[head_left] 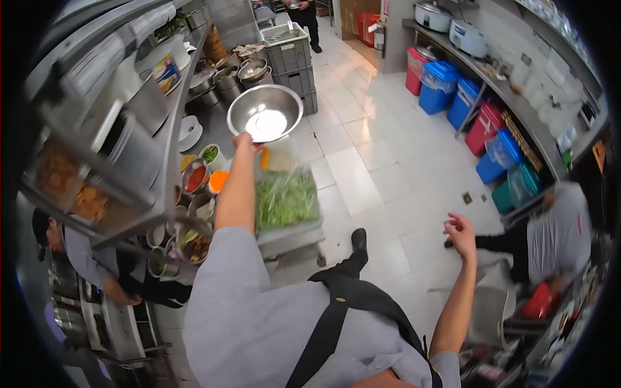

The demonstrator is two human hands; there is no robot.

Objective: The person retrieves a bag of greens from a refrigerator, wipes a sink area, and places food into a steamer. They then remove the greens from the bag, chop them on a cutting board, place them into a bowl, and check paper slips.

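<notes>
Left hand [244, 141] pinching steel bowl [265, 112] by its near rim, held level over the desk [213, 126]; right hand [460, 234] loosely open, empty, out wide for balance probably.

The steel bowl [265, 113] is round, shiny and wide-mouthed, with a bright white glare on its bottom and nothing visible inside. It is tilted, its opening turned toward the camera, held off the tabletop by its rim at about six o'clock in the left hand [244, 141], above the tub of greens.
</notes>
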